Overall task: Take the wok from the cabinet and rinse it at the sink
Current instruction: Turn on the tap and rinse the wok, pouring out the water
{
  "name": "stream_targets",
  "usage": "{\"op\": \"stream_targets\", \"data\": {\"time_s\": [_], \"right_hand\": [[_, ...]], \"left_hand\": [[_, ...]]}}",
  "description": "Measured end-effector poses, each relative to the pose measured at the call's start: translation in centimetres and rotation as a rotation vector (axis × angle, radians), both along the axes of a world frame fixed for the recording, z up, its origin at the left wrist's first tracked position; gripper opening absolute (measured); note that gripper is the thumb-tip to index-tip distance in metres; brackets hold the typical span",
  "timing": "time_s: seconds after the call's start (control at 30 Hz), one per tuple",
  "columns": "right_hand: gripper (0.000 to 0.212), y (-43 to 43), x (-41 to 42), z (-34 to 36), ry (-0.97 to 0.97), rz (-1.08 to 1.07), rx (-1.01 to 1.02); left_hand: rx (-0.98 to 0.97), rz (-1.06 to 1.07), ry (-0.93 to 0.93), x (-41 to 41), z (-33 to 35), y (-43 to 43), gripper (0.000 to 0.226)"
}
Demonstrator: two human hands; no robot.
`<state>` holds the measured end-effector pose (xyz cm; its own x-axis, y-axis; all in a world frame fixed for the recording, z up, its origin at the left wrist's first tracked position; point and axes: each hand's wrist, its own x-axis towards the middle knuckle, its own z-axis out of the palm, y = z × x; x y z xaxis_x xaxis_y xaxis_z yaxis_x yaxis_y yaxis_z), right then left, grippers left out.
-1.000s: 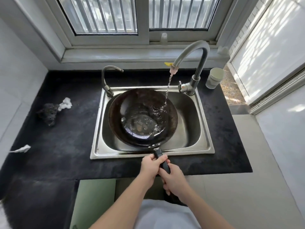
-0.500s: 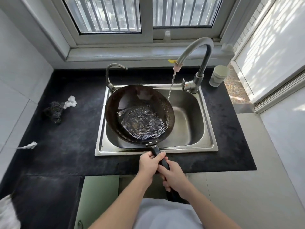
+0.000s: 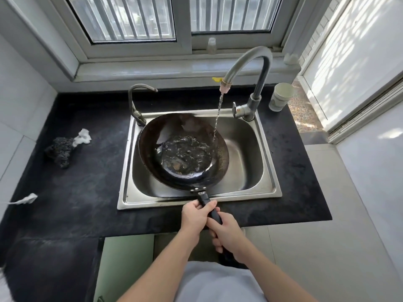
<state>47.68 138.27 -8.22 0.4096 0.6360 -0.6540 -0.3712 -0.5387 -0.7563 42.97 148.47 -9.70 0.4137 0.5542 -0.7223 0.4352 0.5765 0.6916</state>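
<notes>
Head view: the wok sits inside the stainless sink, occupying the left and centre of the basin, with its far rim raised toward the rear left corner. Its dark interior holds a shallow pool of water at the bottom. The black handle extends over the front sink rim toward the person. The left hand grasps the handle nearest the wok, fingers clenched round it. The right hand grasps the handle just behind the left hand, and the two hands touch. The tall gooseneck faucet stands at the rear right of the sink, and a thin water stream falls from its spout onto the inner right wall of the wok. A smaller faucet stands at the rear left corner. A paper cup stands on the black table to the right of the tall faucet. A dark scouring pad lies on the table well left of the sink, touching a crumpled white tissue
</notes>
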Motion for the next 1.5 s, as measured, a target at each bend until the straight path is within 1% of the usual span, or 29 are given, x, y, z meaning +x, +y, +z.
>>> {"op": "stream_targets", "data": {"time_s": [0.1,0.23,0.43,0.53,0.73,0.9,1.17,1.23,1.33,1.5], "right_hand": [[0.018,0.0,0.4,0.0,0.032,-0.024,0.004],[0.016,0.6,1.3,0.1,0.039,0.001,0.020],[0.016,1.3,2.2,0.3,0.033,0.072,0.045],[0.015,1.2,1.9,0.2,0.024,0.087,0.039],[0.019,0.0,1.1,-0.2,-0.008,0.080,0.004],[0.021,-1.3,1.9,-0.3,-0.120,0.083,-0.074],[0.018,-2.2,4.5,0.1,-0.489,0.136,-0.242],[0.017,-2.6,4.6,0.1,-0.511,0.132,-0.253],[0.010,-3.3,4.2,0.2,-0.527,0.094,-0.274],[0.011,-4.6,3.5,0.8,-0.576,0.066,-0.294]], "left_hand": [[-0.007,0.001,0.010,0.5,0.1,-0.1,0.011],[0.007,0.026,0.003,1.1,0.0,0.4,0.015],[0.045,0.072,0.019,1.3,0.4,1.0,0.008],[0.049,0.072,0.012,1.0,0.4,0.9,0.009],[-0.042,0.069,-0.028,0.4,-0.3,-0.1,0.014],[-0.141,0.051,-0.077,1.5,-0.8,-1.2,0.019],[-0.340,0.030,-0.254,4.7,-0.8,-2.1,0.008],[-0.367,0.003,-0.270,4.9,-0.9,-2.3,0.012],[-0.402,-0.054,-0.272,4.9,-1.1,-2.8,0.021],[-0.456,-0.082,-0.276,4.8,-1.5,-3.7,0.023]]}}
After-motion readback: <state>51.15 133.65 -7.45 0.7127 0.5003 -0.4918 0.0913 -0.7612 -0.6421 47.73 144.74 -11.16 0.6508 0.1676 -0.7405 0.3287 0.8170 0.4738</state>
